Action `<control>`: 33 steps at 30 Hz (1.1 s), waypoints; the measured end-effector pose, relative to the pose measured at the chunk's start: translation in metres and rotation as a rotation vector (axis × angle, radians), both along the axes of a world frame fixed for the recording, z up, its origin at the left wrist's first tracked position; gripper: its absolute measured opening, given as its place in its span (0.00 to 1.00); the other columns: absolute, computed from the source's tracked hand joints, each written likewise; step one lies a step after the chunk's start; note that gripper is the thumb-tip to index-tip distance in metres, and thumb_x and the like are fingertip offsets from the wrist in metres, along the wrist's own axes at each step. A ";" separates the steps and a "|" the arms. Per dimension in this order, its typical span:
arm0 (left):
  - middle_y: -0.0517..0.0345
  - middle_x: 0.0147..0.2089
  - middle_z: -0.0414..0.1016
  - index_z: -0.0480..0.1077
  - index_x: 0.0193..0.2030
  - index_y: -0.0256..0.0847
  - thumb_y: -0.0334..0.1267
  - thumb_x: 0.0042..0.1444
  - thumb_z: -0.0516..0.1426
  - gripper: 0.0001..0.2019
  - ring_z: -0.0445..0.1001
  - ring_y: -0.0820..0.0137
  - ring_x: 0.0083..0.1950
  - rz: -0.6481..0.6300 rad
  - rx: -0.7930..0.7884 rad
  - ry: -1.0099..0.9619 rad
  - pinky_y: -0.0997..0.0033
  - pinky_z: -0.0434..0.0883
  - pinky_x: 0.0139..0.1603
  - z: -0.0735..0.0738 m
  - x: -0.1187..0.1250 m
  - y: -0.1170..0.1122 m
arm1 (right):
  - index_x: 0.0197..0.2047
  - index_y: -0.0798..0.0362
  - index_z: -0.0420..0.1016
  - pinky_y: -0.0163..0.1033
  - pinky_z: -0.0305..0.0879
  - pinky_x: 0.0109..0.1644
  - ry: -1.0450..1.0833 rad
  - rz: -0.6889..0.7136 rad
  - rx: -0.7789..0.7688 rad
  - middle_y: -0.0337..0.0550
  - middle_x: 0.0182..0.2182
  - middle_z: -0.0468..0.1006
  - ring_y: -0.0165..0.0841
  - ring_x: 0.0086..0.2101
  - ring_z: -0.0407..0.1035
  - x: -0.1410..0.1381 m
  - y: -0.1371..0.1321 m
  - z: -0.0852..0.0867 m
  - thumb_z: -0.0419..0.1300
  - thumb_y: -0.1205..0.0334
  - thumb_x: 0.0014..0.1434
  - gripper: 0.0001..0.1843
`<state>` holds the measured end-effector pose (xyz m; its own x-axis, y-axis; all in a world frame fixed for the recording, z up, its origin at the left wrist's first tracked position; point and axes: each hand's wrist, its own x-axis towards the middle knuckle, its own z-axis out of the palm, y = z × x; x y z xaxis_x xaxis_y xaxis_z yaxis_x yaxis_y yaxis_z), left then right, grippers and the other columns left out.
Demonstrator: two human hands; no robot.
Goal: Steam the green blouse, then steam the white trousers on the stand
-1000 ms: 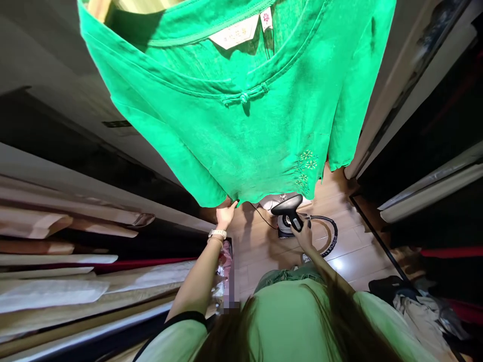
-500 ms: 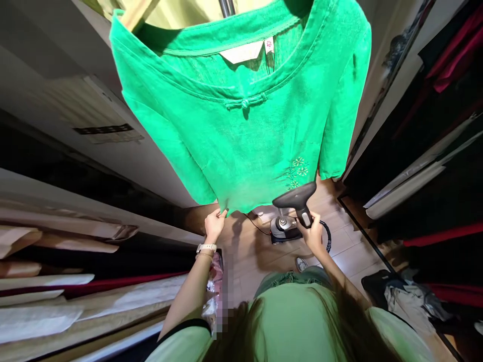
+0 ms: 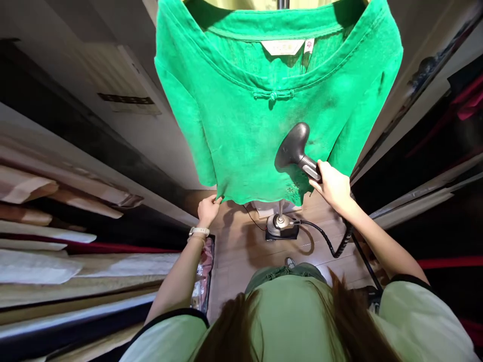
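A green blouse with a knotted button at the neckline and small embroidered flowers low on its right side hangs in front of me. My left hand pinches its lower left hem. In my right hand is the handle of a black garment steamer head, held against or just in front of the blouse's middle; I cannot tell whether it touches. A black ribbed hose runs from near my right forearm down to the steamer base on the floor.
Hanging clothes crowd the left side, and dark garments line the right. A box of wrapped items sits by my left forearm. Around the steamer base is a wooden floor, with a thin cord across it.
My right hand has raised the steamer head from below the hem to the blouse's middle. My left hand still grips the hem. The view has shifted, and the blouse appears further right.
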<state>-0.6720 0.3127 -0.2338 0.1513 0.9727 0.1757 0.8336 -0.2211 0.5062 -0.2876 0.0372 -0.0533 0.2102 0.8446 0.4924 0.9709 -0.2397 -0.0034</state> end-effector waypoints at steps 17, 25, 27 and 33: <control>0.33 0.43 0.82 0.81 0.50 0.33 0.48 0.58 0.59 0.21 0.80 0.45 0.44 0.182 -0.079 0.127 0.62 0.69 0.36 0.026 -0.004 0.012 | 0.69 0.59 0.58 0.43 0.66 0.43 -0.264 0.120 -0.182 0.57 0.51 0.75 0.43 0.45 0.70 0.042 0.053 -0.017 0.49 0.58 0.72 0.26; 0.35 0.41 0.82 0.81 0.50 0.35 0.46 0.58 0.60 0.20 0.80 0.46 0.43 0.198 -0.043 0.147 0.64 0.69 0.36 0.029 -0.011 0.012 | 0.67 0.57 0.60 0.42 0.65 0.41 -0.304 0.187 -0.249 0.55 0.54 0.75 0.41 0.44 0.71 0.038 0.064 -0.036 0.46 0.65 0.72 0.22; 0.34 0.43 0.82 0.80 0.52 0.36 0.47 0.59 0.59 0.21 0.80 0.46 0.46 0.193 -0.060 0.176 0.64 0.69 0.38 0.027 -0.013 0.013 | 0.67 0.57 0.60 0.42 0.65 0.40 -0.307 0.194 -0.279 0.55 0.54 0.75 0.40 0.44 0.71 0.038 0.065 -0.052 0.43 0.70 0.71 0.23; 0.40 0.48 0.83 0.80 0.53 0.40 0.47 0.63 0.57 0.19 0.79 0.49 0.49 0.162 -0.085 0.133 0.65 0.67 0.39 0.020 -0.013 0.016 | 0.66 0.56 0.60 0.42 0.66 0.42 -0.273 0.230 -0.347 0.54 0.51 0.75 0.40 0.44 0.71 0.037 0.070 -0.086 0.43 0.71 0.70 0.23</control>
<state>-0.6849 0.3288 -0.2138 0.0083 0.9967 0.0810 0.9154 -0.0401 0.4005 -0.2509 0.1068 -0.1395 -0.0981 0.9777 0.1854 0.9531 0.0387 0.3002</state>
